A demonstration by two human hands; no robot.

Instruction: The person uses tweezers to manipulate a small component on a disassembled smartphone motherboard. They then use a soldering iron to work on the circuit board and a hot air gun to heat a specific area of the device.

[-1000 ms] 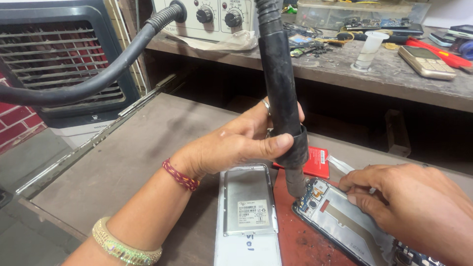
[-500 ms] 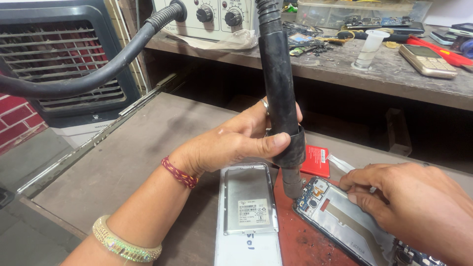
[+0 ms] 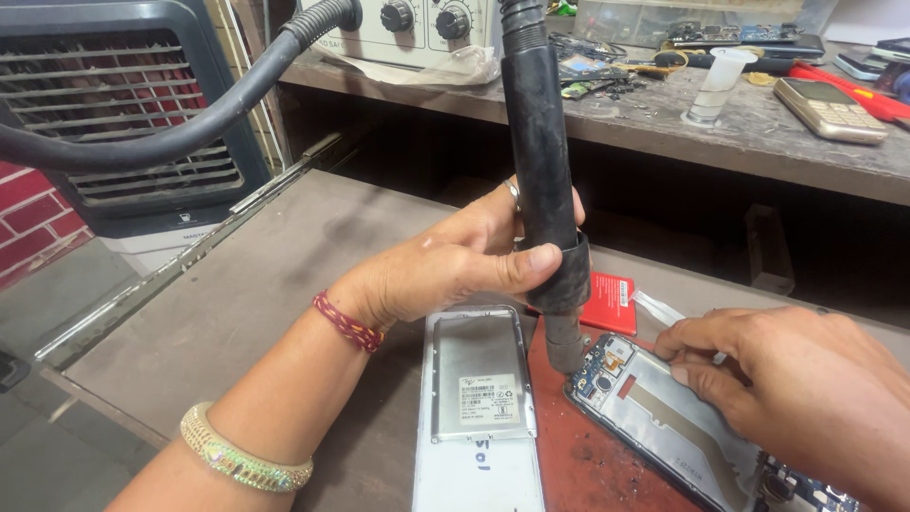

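My left hand (image 3: 455,265) grips the black handle of a hot-air gun (image 3: 545,180), held upright with its metal nozzle (image 3: 563,343) just above the top corner of an opened phone frame (image 3: 664,422). My right hand (image 3: 796,389) rests on that frame, fingers pressing its upper right edge. The frame lies on a dark red mat (image 3: 588,455). Left of it lies a silver phone back panel (image 3: 479,398) with a white label. A red wrist thread and a gold bangle are on my left arm.
A thick black hose (image 3: 171,137) runs from the white station with knobs (image 3: 417,24) on the rear shelf. A small red box (image 3: 607,303) lies behind the nozzle. An air cooler (image 3: 114,104) stands at left. The shelf holds a gold keypad phone (image 3: 829,109), a plastic cup (image 3: 716,85) and loose parts.
The nozzle has shifted slightly over the phone frame's top corner. Both hands stay in nearly the same places.
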